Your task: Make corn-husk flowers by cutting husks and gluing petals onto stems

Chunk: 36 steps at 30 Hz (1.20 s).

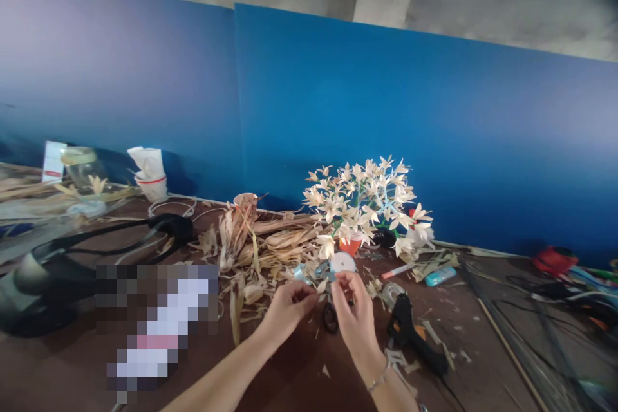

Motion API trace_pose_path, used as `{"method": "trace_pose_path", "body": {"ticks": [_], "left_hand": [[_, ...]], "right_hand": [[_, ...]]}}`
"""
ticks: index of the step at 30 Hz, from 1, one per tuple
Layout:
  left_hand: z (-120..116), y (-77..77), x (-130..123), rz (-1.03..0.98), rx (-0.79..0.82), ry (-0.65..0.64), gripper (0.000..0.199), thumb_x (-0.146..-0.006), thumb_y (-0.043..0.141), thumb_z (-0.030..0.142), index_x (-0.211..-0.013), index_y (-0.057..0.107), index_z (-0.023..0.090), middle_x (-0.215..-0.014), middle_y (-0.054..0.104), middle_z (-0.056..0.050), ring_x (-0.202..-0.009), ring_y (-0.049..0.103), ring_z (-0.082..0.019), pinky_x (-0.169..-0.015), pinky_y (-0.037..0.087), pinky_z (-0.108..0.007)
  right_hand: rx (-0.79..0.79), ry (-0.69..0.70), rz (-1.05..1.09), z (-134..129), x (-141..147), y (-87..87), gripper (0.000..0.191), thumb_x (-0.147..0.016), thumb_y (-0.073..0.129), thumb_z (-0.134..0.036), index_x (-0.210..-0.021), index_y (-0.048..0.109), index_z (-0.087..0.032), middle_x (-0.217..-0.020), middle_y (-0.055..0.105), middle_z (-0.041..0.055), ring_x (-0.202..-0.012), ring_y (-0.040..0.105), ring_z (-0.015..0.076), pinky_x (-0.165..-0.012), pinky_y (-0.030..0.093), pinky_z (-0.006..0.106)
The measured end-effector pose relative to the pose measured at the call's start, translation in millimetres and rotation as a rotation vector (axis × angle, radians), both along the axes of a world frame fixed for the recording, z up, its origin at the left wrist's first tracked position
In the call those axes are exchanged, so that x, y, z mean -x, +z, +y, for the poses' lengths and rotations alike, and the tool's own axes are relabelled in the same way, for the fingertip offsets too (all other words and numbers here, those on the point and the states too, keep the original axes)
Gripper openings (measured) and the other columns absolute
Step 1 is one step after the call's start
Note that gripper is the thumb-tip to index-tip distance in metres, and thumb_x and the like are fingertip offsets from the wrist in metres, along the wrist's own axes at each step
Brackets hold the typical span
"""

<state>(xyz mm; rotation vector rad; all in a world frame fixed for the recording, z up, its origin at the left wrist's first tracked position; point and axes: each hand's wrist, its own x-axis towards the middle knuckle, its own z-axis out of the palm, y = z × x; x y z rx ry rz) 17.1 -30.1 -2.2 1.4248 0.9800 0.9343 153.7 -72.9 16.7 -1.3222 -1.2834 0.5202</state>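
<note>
On the brown bench (294, 376), left hand (290, 306) and right hand (356, 315) sat close together, apart. Left fingers were bent, tips drawn in toward the thumb; right fingers curled likewise. Couldn't tell whether either gripped something small. Scissors (331, 317), dark handles toward the wearer, lay between the hands. White roll (346, 260) sat just beyond the right fingertips. Pale flowers (367, 201) stood behind that, over an orange cup (350, 246). Dry husks (284, 241) were piled left of the flowers; black glue gun (404, 320) lay right of the right hand.
</note>
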Motion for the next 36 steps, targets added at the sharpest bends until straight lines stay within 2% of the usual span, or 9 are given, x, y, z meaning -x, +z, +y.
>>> {"method": "trace_pose_path", "body": {"ticks": [3, 7, 10, 15, 19, 27, 31, 36], "left_hand": [[-2, 6.5, 1, -0.052, 0.087, -0.054, 0.028, -0.067, 0.063, 0.040, -0.065, 0.060, 0.012, -0.051, 0.049, 0.003, -0.048, 0.039, -0.009, -0.047, 0.028, -0.021], [-3, 8.6, 2, -0.077, 0.098, -0.131, 0.028, -0.068, 0.063, 0.039, -0.063, 0.060, 0.012, -0.054, 0.052, 0.002, -0.051, 0.041, -0.009, -0.050, 0.029, -0.021], [-2, 4.5, 1, -0.058, 0.068, -0.136, 0.027, -0.068, 0.063, 0.037, -0.064, 0.061, 0.011, -0.056, 0.053, 0.001, -0.053, 0.043, -0.009, -0.052, 0.031, -0.021], [0, -1.8, 0, -0.043, -0.069, -0.083, 0.030, -0.068, 0.065, 0.036, -0.086, 0.062, 0.012, -0.060, 0.053, 0.002, -0.055, 0.045, -0.010, -0.052, 0.033, -0.021], [-1, -1.4, 0, -0.008, -0.130, -0.077, 0.025, -0.070, 0.062, 0.036, -0.081, 0.064, 0.013, -0.061, 0.055, 0.000, -0.057, 0.048, -0.012, -0.054, 0.035, -0.022], [-2, -5.5, -2, -0.042, -0.043, -0.064, 0.022, -0.068, 0.063, 0.033, -0.077, 0.066, 0.012, -0.060, 0.057, -0.001, -0.056, 0.048, -0.012, -0.054, 0.035, -0.022], [-3, -0.3, -2, -0.069, 0.019, -0.049, 0.022, -0.066, 0.066, 0.032, -0.075, 0.066, 0.012, -0.062, 0.059, -0.002, -0.058, 0.049, -0.012, -0.055, 0.037, -0.023], [-6, 8.0, -2, -0.157, 0.117, -0.074, 0.028, -0.062, 0.069, 0.037, -0.070, 0.064, 0.011, -0.058, 0.057, 0.000, -0.055, 0.049, -0.012, -0.053, 0.036, -0.023]], "right_hand": [[0.042, 0.046, 0.121, 4, -5, -0.8, 0.023, -0.080, 0.052, -0.036, -0.090, 0.061, -0.016, -0.079, 0.062, 0.0044, -0.071, 0.055, 0.0162, -0.065, 0.045, 0.025], [0.112, 0.141, 0.209, 8, -9, -3.4, 0.022, -0.076, 0.058, -0.036, -0.079, 0.063, -0.015, -0.070, 0.061, 0.0028, -0.064, 0.053, 0.0146, -0.059, 0.043, 0.023], [0.118, 0.166, 0.244, 9, -8, -4.3, 0.021, -0.075, 0.059, -0.035, -0.072, 0.061, -0.015, -0.064, 0.058, 0.0008, -0.059, 0.051, 0.0126, -0.055, 0.041, 0.022], [0.114, 0.151, 0.235, 8, -6, -1.9, 0.020, -0.075, 0.059, -0.034, -0.069, 0.059, -0.015, -0.062, 0.057, 0.0006, -0.058, 0.050, 0.0120, -0.053, 0.040, 0.021], [0.120, 0.127, 0.224, 7, -5, 0.7, 0.021, -0.074, 0.059, -0.035, -0.068, 0.059, -0.015, -0.059, 0.056, -0.0003, -0.055, 0.049, 0.0117, -0.049, 0.038, 0.021], [0.127, 0.091, 0.226, 8, -4, -1.6, 0.022, -0.072, 0.058, -0.035, -0.063, 0.057, -0.015, -0.055, 0.053, -0.0016, -0.051, 0.046, 0.0109, -0.046, 0.036, 0.021], [0.132, 0.081, 0.222, 9, -4, -1.8, 0.022, -0.072, 0.058, -0.035, -0.062, 0.055, -0.015, -0.055, 0.052, -0.0016, -0.052, 0.046, 0.0111, -0.047, 0.037, 0.021], [0.143, 0.146, 0.272, 10, -5, -4.0, 0.023, -0.073, 0.059, -0.037, -0.067, 0.058, -0.015, -0.057, 0.054, -0.0022, -0.053, 0.048, 0.0104, -0.048, 0.037, 0.020]]}}
